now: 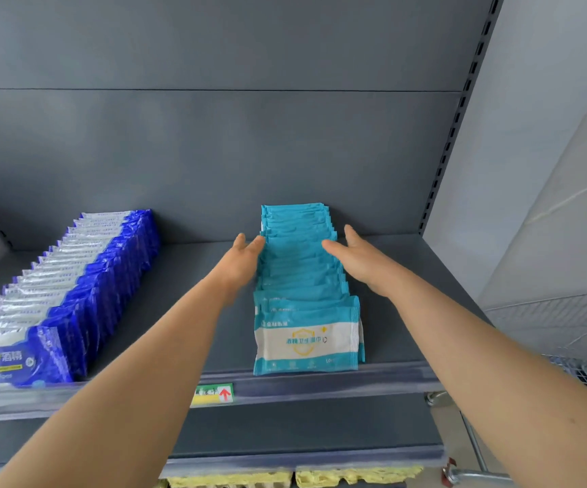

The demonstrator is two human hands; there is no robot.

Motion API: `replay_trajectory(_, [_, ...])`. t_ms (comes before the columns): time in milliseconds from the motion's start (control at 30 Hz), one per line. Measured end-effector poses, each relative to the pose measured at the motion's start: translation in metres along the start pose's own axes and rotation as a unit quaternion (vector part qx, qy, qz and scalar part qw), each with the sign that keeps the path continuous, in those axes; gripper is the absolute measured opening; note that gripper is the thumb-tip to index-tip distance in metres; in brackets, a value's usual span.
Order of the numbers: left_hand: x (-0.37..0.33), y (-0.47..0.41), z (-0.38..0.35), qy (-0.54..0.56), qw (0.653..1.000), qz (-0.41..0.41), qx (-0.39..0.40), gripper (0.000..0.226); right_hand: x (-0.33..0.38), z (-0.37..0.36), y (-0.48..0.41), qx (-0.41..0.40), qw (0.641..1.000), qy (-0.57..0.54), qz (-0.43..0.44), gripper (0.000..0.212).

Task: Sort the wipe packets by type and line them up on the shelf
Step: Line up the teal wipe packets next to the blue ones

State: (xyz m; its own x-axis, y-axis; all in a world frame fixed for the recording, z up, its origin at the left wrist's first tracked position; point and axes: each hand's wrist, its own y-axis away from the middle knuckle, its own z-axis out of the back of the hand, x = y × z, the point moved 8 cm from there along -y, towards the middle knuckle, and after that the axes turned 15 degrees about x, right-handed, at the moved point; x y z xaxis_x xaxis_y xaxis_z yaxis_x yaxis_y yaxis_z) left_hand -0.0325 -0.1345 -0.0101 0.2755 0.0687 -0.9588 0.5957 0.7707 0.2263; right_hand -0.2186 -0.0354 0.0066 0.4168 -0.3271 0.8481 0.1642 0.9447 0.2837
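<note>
- Teal packets (302, 276) run near-to-far, right of the blue row (73, 287) on the shelf (186, 311).
- Our left hand (241, 262) and right hand (359, 258), fingers straight, flank them, gripping nothing.
- We should squeeze evenly.

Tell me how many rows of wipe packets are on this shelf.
2. The blue-and-silver row runs front to back at the shelf's left; the teal row sits right of centre, between the left hand and the right hand. More rows may lie outside the view.

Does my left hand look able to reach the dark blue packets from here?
Probably yes: the left hand holds nothing, and only bare shelf lies between it and the dark blue packets.
</note>
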Motion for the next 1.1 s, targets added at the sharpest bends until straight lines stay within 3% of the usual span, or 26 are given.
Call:
replay_trajectory(200, [0.009, -0.017, -0.03, 0.11, 0.992, 0.011, 0.065, 0.03, -0.007, -0.013, -0.041, 0.062, 0.991, -0.116, -0.007, 0.095])
replay_trajectory(367, [0.003, -0.034, -0.01, 0.138, 0.99, 0.006, 0.033, 0.068, -0.011, 0.012, -0.057, 0.033, 0.99, -0.134, 0.01, 0.083])
replay_trajectory(433, [0.001, -0.042, -0.015, 0.15, 0.987, 0.011, 0.048, 0.062, -0.003, 0.006, -0.064, 0.048, 0.987, -0.15, 0.018, 0.085])
replay_trajectory(500, [-0.001, -0.044, -0.025, 0.133, 0.988, 0.019, 0.076, 0.042, -0.001, 0.0, -0.072, 0.055, 0.991, -0.124, 0.014, 0.083])
replay_trajectory(567, [-0.004, -0.042, -0.028, 0.129, 0.989, 0.017, 0.073, 0.032, 0.003, -0.001, -0.073, 0.041, 0.996, -0.072, 0.016, 0.071])
replay_trajectory(633, [-0.005, -0.037, -0.023, 0.127, 0.99, 0.007, 0.056, 0.049, 0.004, 0.002, -0.068, 0.031, 0.998, -0.058, 0.021, 0.068])
replay_trajectory(700, [-0.009, -0.024, -0.011, 0.049, 0.998, -0.01, 0.029, 0.067, 0.01, 0.007, -0.053, 0.019, 0.999, -0.023, 0.026, 0.083])
replay_trajectory(800, [-0.027, 0.02, 0.003, -0.089, 0.991, -0.098, 0.0, 0.063, 0.026, 0.009, -0.011, 0.009, 0.992, 0.117, 0.056, 0.082])
replay_trajectory(933, [-0.039, 0.1, -0.016, -0.262, 0.929, -0.254, 0.055, 0.054, 0.037, -0.024, 0.058, 0.039, 0.951, 0.275, 0.134, 0.065])
replay_trajectory(1033, [-0.017, 0.116, -0.038, -0.366, 0.884, -0.274, 0.096, 0.056, 0.029, -0.059, 0.093, 0.065, 0.923, 0.345, 0.16, 0.062])
replay_trajectory(1100, [-0.008, 0.116, -0.044, -0.41, 0.863, -0.284, 0.08, 0.052, 0.022, -0.071, 0.099, 0.05, 0.901, 0.399, 0.165, 0.06])
